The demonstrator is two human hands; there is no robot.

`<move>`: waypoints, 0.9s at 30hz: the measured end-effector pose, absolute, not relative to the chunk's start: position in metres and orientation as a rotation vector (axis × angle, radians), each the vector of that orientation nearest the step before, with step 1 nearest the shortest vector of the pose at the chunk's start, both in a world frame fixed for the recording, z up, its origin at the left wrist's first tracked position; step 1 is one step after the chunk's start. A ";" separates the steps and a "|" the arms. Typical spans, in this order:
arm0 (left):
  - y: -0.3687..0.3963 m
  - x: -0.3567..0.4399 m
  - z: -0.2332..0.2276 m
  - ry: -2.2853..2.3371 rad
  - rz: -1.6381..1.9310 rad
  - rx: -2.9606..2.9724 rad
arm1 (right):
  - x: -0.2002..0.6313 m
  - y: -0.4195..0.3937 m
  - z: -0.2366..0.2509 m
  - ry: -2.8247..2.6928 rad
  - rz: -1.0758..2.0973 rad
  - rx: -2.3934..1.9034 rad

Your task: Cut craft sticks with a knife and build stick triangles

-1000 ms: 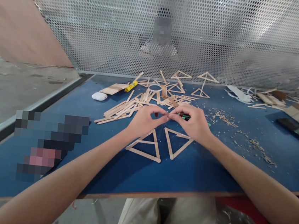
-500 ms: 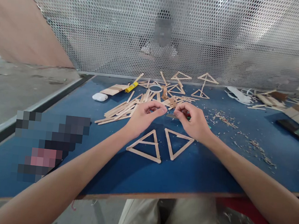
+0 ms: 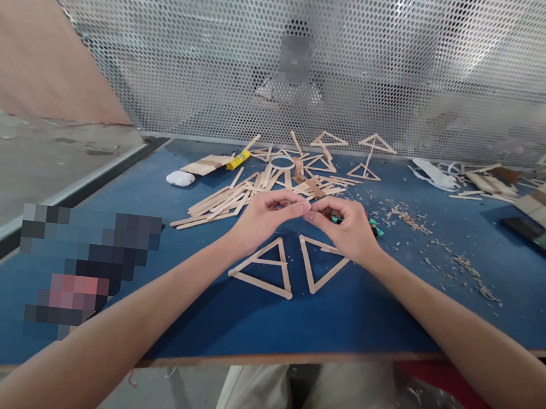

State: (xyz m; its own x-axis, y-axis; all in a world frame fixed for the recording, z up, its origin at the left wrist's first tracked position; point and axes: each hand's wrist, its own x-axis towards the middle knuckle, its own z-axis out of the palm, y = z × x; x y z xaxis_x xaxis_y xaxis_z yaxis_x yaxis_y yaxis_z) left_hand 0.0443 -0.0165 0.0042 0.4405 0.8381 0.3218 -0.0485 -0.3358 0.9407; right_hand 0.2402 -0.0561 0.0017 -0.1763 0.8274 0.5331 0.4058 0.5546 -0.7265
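Observation:
My left hand (image 3: 274, 216) and my right hand (image 3: 341, 226) meet above the middle of the blue table, fingertips pinched and touching. Whatever lies between the fingertips is too small to make out. Just below my hands lie two triangles of wooden craft sticks: the left triangle (image 3: 286, 277) has a short crossbar, and the right triangle (image 3: 308, 263) has a short stick near its top side. A green-handled tool (image 3: 376, 228) lies on the table, mostly hidden behind my right hand. Loose craft sticks (image 3: 219, 202) are piled beyond my left hand.
Farther back are more stick triangles (image 3: 366, 173), a tape roll (image 3: 282, 162), a yellow tube (image 3: 238, 160) and a white case (image 3: 181, 178). Wood scraps (image 3: 408, 217) litter the right side. A dark flat device (image 3: 542, 242) lies far right. A perforated metal panel (image 3: 196, 47) stands behind.
My hands have come together; their fingertips, apart before, now touch. The right hand has shifted slightly left and down, showing more of the green-handled tool. The triangles stay put.

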 end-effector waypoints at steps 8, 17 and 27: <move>-0.015 0.043 0.004 0.753 1.117 1.670 | 0.244 -0.056 0.006 -1.760 0.530 -0.976; -0.014 0.040 0.006 0.911 1.175 1.638 | 0.255 -0.045 -0.001 -1.562 0.433 -1.073; -0.022 0.040 0.012 0.920 1.048 1.837 | 0.262 -0.050 0.012 -1.766 0.234 -1.091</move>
